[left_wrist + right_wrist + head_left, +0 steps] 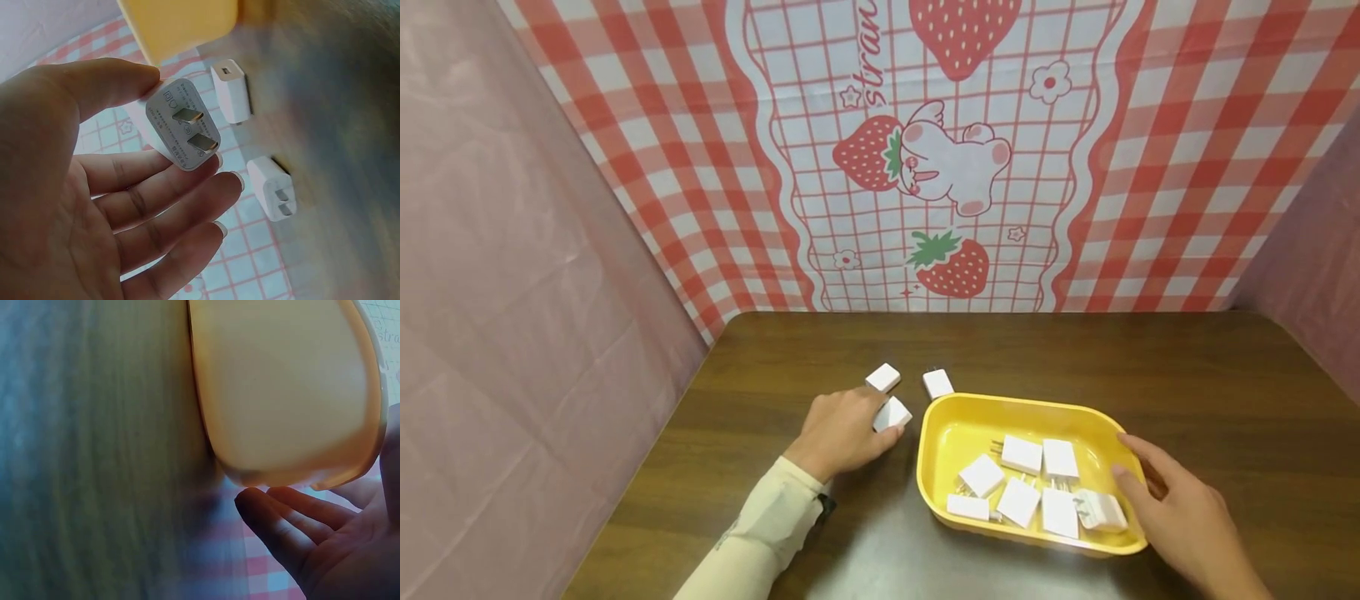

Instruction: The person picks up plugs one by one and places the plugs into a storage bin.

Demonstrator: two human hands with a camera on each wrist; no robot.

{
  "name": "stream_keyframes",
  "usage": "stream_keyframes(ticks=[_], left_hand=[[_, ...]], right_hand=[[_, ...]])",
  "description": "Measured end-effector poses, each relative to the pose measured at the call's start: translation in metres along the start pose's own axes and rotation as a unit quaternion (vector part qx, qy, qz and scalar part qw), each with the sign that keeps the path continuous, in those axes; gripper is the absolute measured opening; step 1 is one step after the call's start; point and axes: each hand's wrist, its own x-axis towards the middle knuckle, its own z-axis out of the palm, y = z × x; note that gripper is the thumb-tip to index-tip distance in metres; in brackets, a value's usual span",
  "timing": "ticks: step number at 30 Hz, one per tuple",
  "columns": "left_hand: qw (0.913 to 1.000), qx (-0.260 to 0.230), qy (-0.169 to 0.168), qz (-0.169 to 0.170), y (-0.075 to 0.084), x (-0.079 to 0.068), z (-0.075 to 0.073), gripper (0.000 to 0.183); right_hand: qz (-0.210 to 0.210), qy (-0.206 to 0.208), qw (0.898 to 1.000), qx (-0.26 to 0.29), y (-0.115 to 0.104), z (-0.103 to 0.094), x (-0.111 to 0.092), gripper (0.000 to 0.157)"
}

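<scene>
My left hand (842,433) pinches a white charger plug (184,125) between thumb and fingers. In the left wrist view its two flat metal prongs face the camera. Two more white plugs lie on the table nearby: one (883,377) just beyond the left hand, another (937,383) by the far left corner of the yellow tray (1030,407). Several white plugs (1019,502) lie inside the tray, mostly towards its near side. My right hand (1187,517) holds the tray's right end, with the thumb over the rim and fingers (281,531) against the outer wall.
The brown wooden table (760,375) runs back to a red-and-white checked cloth (685,133) with strawberry prints. A pale pink curtain (535,292) hangs at the left, and another pinkish cloth (1307,242) at the right.
</scene>
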Motion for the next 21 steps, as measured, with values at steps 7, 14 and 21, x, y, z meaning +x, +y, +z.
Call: stream_keyframes(ticks=[7, 14, 21], left_hand=[[0.9998, 0.001, 0.022, -0.002, 0.008, 0.003, -0.008, 0.033], [0.9997, 0.005, 0.022, 0.008, 0.019, 0.006, -0.019, 0.041], [0.9986, 0.006, 0.014, 0.052, 0.040, 0.013, -0.027, 0.039]], right_hand=[[0.013, -0.026, 0.999, -0.020, 0.001, 0.000, 0.001, 0.064], [0.014, -0.040, 0.999, -0.028, 0.000, 0.001, 0.009, 0.067], [0.000, -0.028, 0.999, -0.029, -0.002, 0.002, 0.013, 0.062]])
